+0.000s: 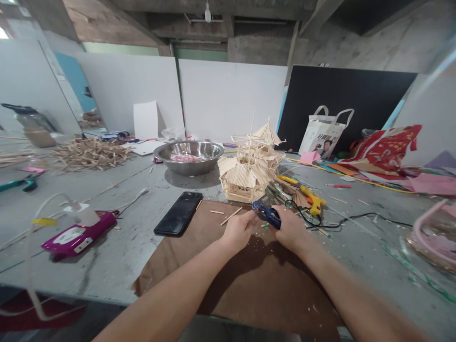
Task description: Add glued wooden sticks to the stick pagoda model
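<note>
In the head view my right hand (291,229) is closed around a pair of dark blue cutting pliers (268,214), their jaws pointing left. My left hand (239,231) is pinched right beside the jaws; whatever its fingertips hold is too small or hidden to make out. Both hands are above a brown sheet (256,289) dotted with tiny chips. A few short thin wooden sticks (231,216) lie on the sheet just left of my hands. Directly beyond the hands stands a pavilion model (245,175) built of pale sticks, with pleated roofs.
Left of the sheet lie a black phone (178,213) and a purple power strip (80,233). A steel bowl (188,166) and a stick pile (93,153) stand farther back. To the right are a yellow glue gun (312,199), its black cord, a white bag (322,133) and a red bag (384,149).
</note>
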### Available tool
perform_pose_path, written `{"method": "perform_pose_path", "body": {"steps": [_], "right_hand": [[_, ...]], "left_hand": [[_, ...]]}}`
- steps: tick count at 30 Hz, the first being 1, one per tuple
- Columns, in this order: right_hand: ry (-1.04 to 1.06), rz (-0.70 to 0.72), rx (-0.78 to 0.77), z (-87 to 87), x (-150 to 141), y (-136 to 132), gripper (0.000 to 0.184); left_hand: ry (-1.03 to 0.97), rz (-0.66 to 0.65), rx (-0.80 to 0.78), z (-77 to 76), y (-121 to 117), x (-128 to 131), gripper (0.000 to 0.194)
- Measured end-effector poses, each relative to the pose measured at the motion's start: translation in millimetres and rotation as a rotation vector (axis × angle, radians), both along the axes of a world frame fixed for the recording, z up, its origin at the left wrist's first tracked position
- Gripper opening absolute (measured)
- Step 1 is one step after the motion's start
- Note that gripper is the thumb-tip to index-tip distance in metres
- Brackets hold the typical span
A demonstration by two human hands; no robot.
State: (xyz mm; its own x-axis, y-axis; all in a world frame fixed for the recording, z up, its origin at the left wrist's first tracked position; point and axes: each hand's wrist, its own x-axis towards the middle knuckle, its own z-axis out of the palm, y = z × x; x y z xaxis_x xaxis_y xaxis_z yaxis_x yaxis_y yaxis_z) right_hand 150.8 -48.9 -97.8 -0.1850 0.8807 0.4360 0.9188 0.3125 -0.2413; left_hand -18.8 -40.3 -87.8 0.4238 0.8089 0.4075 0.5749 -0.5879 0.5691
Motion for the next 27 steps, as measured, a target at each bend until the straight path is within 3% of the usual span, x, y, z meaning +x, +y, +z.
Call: {"method": "perform_pose_path", "body": {"steps": [12,27], "right_hand": [[-0.055,-0.057,-0.160,11.5,-2.2,-4.8,0.026],[-0.162,-0.099,-0.181,16.0,-0.9,-3.6,0.015]], "left_hand": [[0.010,-0.013,-0.002,1.5,-1.1,0.7,0.027],[0.037,0.011,-0.032,-0.9,-2.4,2.1,0.025]]}}
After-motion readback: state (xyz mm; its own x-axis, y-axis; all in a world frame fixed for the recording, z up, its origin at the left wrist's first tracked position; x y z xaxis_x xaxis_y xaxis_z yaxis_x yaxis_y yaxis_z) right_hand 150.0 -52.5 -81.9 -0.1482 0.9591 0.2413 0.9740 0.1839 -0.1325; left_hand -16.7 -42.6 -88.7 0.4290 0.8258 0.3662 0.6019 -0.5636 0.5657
